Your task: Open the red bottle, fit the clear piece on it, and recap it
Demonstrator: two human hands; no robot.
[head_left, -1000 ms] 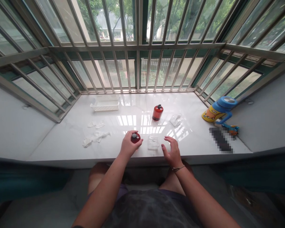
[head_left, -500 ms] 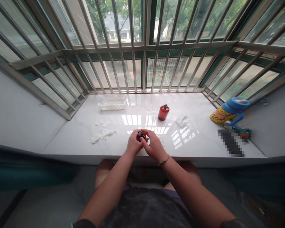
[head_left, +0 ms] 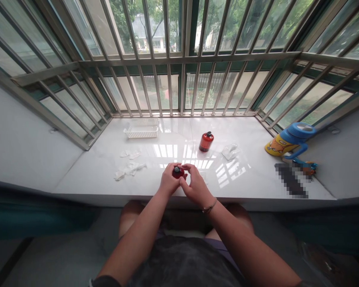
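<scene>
A home: a white bay-window sill (head_left: 251,179) behind metal security bars (head_left: 179,59), trees outside, with a child's cartoon cup (head_left: 288,139) at its right edge.

Bright daylight enters through the barred window (head_left: 179,59); glare streaks the glossy sill (head_left: 173,151); edges bow outward.

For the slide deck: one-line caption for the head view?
Both hands, left hand and right hand, grip a small red bottle at the white sill's front edge.
</scene>
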